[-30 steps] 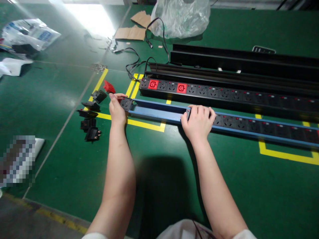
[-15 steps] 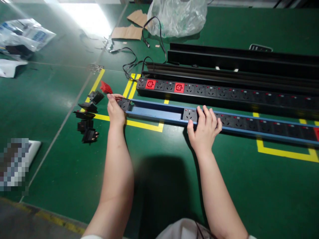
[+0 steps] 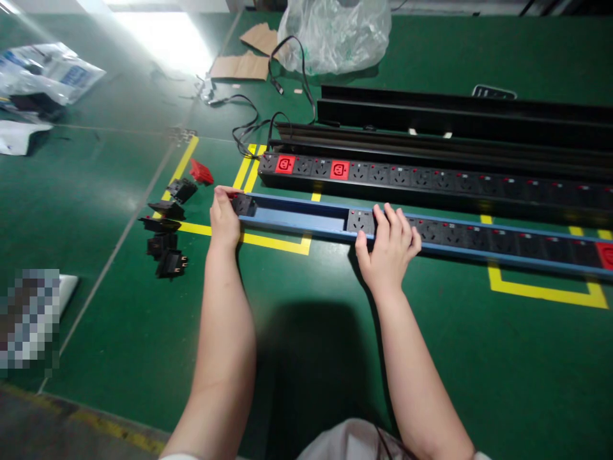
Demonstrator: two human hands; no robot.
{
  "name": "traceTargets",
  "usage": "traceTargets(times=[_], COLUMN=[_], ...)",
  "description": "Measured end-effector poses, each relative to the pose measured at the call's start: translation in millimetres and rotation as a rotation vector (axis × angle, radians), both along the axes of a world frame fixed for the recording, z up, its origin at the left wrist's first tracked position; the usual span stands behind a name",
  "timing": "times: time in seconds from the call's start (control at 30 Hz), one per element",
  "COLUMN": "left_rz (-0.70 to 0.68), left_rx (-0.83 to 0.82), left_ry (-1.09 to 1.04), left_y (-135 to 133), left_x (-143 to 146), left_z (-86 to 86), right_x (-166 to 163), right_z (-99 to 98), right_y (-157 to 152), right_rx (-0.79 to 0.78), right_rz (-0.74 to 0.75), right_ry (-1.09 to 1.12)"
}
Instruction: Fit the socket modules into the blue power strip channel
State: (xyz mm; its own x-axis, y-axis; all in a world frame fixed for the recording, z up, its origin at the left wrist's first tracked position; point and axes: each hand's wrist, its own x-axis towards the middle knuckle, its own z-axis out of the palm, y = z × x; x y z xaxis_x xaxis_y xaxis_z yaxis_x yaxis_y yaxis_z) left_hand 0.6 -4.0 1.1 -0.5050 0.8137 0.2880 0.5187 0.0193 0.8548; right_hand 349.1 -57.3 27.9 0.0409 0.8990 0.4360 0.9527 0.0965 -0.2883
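Note:
A blue rail point(image 3: 306, 220) lies across the bench, its left stretch an open channel and its right stretch filled with black socket modules point(image 3: 453, 233) and a red one point(image 3: 606, 255). At the rail's left end my left hand point(image 3: 225, 217) is closed on a black socket module point(image 3: 245, 204), thumb on top; its other fingers are partly hidden. My right hand point(image 3: 390, 249) lies across the rail, thumb at the near side and fingers over the far side. Just left of those fingers, a socket module point(image 3: 360, 221) borders the open channel.
Loose black modules point(image 3: 165, 223) and a red module point(image 3: 201, 172) lie to the left. Behind the rail are a finished-looking black socket strip point(image 3: 421, 177), black channels point(image 3: 460, 115), a cable point(image 3: 304, 70), cardboard pieces point(image 3: 239, 66) and a clear plastic bag point(image 3: 335, 38). Yellow tape point(image 3: 272, 241) marks the green bench.
My left hand has shifted slightly right and down relative to the rail's end, still on the module. My right hand keeps its place on the rail. The whole view has shifted slightly.

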Motion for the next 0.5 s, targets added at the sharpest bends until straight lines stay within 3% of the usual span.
traceTargets(times=[0.2, 0.37, 0.5], left_rz=[0.005, -0.095, -0.074], left_rx=[-0.023, -0.028, -0.016], left_ry=[0.020, -0.163, -0.191], left_y=[-3, -8, -17], left_x=[4, 9, 24], left_z=[8.2, 12.2, 10.4], right_x=[0, -1, -2], right_z=[1.7, 1.4, 1.2], right_y=[-1, -1, -1], right_rx=[-0.029, -0.016, -0.025], right_rz=[-0.007, -0.002, -0.019], right_ry=[-0.002, 0.015, 0.003])
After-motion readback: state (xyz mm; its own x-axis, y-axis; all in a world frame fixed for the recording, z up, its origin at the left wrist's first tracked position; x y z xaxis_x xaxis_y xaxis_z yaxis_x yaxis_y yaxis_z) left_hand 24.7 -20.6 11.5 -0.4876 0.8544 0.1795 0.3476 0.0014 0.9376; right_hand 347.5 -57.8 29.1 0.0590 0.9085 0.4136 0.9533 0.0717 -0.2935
